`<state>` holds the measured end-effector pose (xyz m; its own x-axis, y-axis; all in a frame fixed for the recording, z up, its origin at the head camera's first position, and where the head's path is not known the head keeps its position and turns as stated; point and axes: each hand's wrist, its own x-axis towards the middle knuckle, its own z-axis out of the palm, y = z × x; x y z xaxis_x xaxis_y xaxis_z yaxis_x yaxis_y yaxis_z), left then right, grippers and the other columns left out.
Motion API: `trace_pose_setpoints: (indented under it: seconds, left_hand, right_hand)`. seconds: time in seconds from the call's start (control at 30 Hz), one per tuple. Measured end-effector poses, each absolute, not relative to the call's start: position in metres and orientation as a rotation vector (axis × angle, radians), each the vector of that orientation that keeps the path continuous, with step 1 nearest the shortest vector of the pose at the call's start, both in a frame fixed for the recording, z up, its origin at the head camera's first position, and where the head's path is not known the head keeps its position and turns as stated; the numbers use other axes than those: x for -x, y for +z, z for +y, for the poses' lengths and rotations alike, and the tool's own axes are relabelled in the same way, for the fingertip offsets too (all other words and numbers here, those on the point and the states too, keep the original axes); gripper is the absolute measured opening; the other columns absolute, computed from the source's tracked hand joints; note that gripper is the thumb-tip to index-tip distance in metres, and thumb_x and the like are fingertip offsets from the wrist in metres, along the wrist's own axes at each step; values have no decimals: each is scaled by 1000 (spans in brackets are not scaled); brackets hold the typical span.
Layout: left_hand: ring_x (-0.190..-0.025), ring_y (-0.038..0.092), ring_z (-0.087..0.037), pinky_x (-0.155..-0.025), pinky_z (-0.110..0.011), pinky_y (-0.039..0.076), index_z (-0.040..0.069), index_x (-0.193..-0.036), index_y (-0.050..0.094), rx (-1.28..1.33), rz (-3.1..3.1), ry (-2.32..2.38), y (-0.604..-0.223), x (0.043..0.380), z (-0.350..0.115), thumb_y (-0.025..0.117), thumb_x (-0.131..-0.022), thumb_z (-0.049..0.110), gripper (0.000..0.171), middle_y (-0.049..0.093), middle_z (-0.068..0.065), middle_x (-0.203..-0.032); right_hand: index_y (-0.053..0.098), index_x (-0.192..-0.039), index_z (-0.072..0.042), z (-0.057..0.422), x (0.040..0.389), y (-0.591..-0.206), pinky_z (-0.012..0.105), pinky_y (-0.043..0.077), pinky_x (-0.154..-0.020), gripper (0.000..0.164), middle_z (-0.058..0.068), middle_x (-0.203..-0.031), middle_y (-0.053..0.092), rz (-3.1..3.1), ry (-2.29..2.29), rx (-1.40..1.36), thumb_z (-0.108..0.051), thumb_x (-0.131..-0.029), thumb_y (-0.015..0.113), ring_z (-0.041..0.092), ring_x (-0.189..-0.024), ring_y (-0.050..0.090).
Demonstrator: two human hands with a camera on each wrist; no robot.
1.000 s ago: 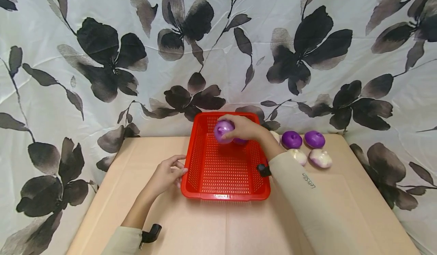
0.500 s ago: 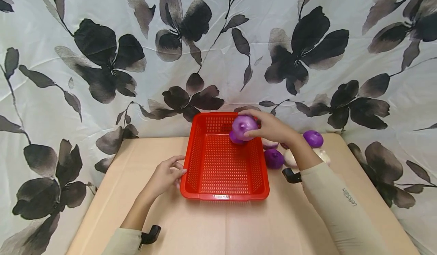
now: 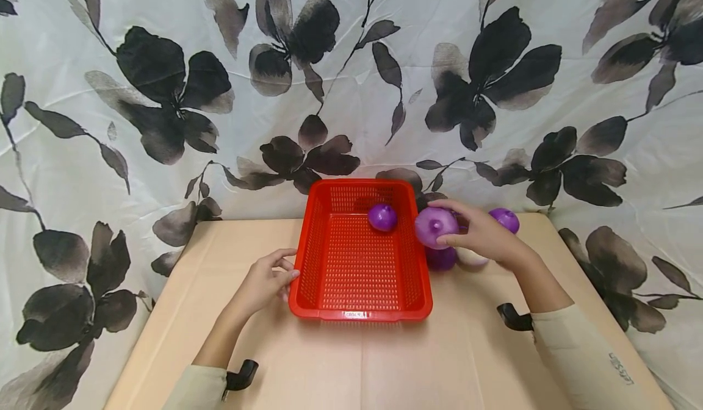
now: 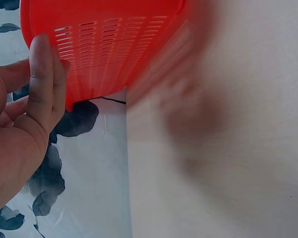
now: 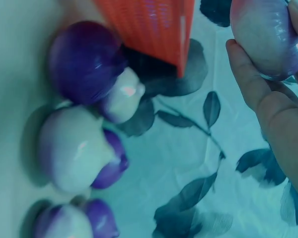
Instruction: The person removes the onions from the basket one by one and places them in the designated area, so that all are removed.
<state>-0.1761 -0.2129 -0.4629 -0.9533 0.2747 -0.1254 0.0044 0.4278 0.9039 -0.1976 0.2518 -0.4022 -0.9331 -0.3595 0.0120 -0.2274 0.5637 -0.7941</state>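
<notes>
My right hand point(image 3: 480, 233) grips a pale purple onion point(image 3: 436, 227) between thumb and fingers, raised just outside the basket's right rim. Its whitish side faces the right wrist view, where the same onion point(image 5: 265, 37) sits at the upper right. The red perforated plastic basket point(image 3: 359, 315) stands mid-table with one dark purple onion point(image 3: 382, 217) inside, near its back right corner. At the basket's left side rests my left hand point(image 3: 269, 280). In the left wrist view, its extended fingers point(image 4: 42, 82) lie against the outer wall, right at the rim.
Right of the basket, several purple and white onions stand on the table, partly hidden by my right hand: a dark purple one point(image 5: 87, 62) and a whitish one point(image 5: 72, 148) among them. A flower-patterned cloth point(image 3: 384, 111) hangs behind the tan table point(image 3: 230, 242).
My right hand has carried the pale purple onion rightward, from above the basket to outside its right rim. The dark onion in the basket now shows fully. My left hand stays put.
</notes>
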Motion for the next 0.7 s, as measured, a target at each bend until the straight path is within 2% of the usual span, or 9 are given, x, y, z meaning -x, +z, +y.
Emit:
trace_pose_setpoints:
  seconds: [0.1,0.23,0.43,0.57,0.7]
  left_hand:
    - [-56,64,-18,-57,-49,63,-2,-145,51,-241,2437,1531,-462,177,-213,70,-96,1,53,66,-20,-100]
    - [-56,63,-18,-56,-47,63,-2,-146,51,-239,2431,1527,-463,178,-213,70,-96,2,53,65,-20,-101]
    - [-57,64,-18,-57,-48,63,-2,-146,50,-242,2420,1534,-463,178,-212,69,-97,2,53,65,-21,-102]
    - [-58,64,-18,-58,-48,63,-1,-146,51,-231,2427,1525,-462,177,-212,69,-97,3,53,65,-20,-102]
    - [-60,65,-19,-57,-44,64,-1,-147,50,-225,2432,1518,-461,177,-212,70,-97,3,54,65,-20,-102]
  right_hand:
    - [52,-150,-22,262,188,-410,59,55,-103,71,13,-148,54,2681,-1258,546,-33,-87,84,37,-127,59]
    - [52,-149,-20,275,175,-425,52,59,-98,70,13,-145,55,2681,-1248,547,-31,-87,84,35,-125,60]
    - [52,-149,-19,285,161,-451,43,58,-101,68,12,-147,55,2642,-1279,567,-27,-89,83,36,-129,57]
    - [51,-150,-14,286,156,-467,35,55,-101,72,9,-149,55,2653,-1224,606,-31,-88,83,34,-131,55]
    - [51,-149,-15,285,151,-481,32,55,-100,72,8,-146,57,2641,-1175,623,-35,-88,83,29,-129,56]
